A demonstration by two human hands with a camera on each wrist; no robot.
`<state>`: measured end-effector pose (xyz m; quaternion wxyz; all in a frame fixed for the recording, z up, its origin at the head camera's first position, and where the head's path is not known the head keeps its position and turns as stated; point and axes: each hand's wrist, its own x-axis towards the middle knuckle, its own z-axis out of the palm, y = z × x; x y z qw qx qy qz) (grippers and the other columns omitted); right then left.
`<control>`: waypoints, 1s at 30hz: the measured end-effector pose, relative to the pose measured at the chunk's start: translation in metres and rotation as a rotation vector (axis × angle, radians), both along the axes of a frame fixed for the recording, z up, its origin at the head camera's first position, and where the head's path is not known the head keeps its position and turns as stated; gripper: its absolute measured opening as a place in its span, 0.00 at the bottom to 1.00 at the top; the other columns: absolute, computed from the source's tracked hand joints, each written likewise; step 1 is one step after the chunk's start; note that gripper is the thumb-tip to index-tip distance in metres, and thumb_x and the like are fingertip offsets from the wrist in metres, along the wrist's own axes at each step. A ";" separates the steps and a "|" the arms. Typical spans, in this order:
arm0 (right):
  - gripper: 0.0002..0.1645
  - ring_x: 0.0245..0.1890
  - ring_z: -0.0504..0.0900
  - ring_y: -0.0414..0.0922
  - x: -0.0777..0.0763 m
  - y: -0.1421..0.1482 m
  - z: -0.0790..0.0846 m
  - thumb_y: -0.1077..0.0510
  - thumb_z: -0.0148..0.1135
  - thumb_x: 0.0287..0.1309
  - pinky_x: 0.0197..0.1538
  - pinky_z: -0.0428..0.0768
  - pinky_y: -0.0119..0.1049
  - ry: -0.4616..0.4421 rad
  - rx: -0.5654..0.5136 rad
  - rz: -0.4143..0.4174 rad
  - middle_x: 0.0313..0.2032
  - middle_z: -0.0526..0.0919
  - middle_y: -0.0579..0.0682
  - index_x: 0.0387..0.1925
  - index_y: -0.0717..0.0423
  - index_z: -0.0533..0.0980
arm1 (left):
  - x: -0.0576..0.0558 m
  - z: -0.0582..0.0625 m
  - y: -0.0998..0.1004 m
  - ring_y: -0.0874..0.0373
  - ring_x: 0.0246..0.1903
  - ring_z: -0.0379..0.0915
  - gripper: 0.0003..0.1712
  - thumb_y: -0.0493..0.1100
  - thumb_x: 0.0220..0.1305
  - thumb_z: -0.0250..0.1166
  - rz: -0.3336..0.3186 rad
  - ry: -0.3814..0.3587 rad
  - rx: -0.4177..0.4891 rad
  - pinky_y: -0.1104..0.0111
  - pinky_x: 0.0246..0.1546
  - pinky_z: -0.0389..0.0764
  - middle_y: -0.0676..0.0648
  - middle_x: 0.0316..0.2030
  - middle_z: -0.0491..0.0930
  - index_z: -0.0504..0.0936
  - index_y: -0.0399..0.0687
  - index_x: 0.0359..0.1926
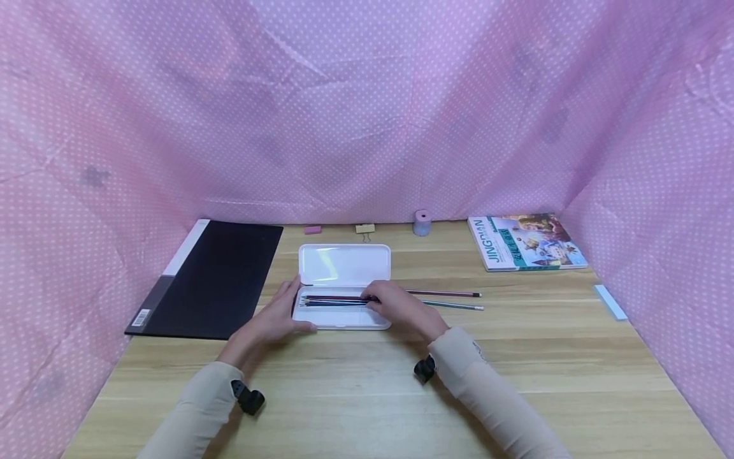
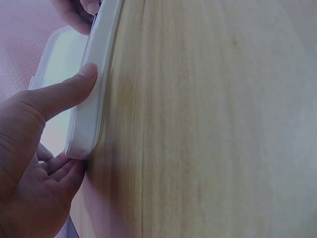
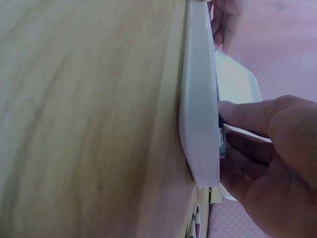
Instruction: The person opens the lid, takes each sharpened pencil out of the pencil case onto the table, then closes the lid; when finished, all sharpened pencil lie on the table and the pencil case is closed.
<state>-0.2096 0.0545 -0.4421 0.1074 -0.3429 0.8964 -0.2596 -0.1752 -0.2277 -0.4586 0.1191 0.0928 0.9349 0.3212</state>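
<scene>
A white pencil case (image 1: 344,322) lies with its lid folded back, and several dark pencils (image 1: 329,301) lie lengthwise in its tray. My left hand (image 1: 281,313) grips the case's left end; in the left wrist view the thumb presses the front wall and the other fingers bend at the end. Over the tray's right part, my right hand (image 1: 398,306) pinches pencils between thumb and fingers, hiding how many. Pencil ends (image 3: 221,144) show under the fingers in the right wrist view. On the table, right of the case, a maroon pencil (image 1: 444,293) and a bluish pencil (image 1: 453,305) lie partly behind the hand.
A black folder (image 1: 220,280) lies at left. Along the back are a pink eraser (image 1: 312,230), a binder clip (image 1: 364,229) and a small cylindrical sharpener-like object (image 1: 422,223). A book (image 1: 527,242) and a pale blue strip (image 1: 610,302) lie at right. Pink cloth surrounds the table.
</scene>
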 end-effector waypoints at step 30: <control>0.12 0.42 0.78 0.41 0.006 0.070 0.002 0.61 0.62 0.55 0.47 0.75 0.41 0.001 -0.279 -0.261 0.40 0.83 0.45 0.42 0.50 0.82 | 0.000 -0.002 -0.001 0.49 0.59 0.52 0.70 0.64 0.39 0.73 -0.006 0.020 -0.005 0.48 0.62 0.53 0.46 0.63 0.51 0.34 0.60 0.72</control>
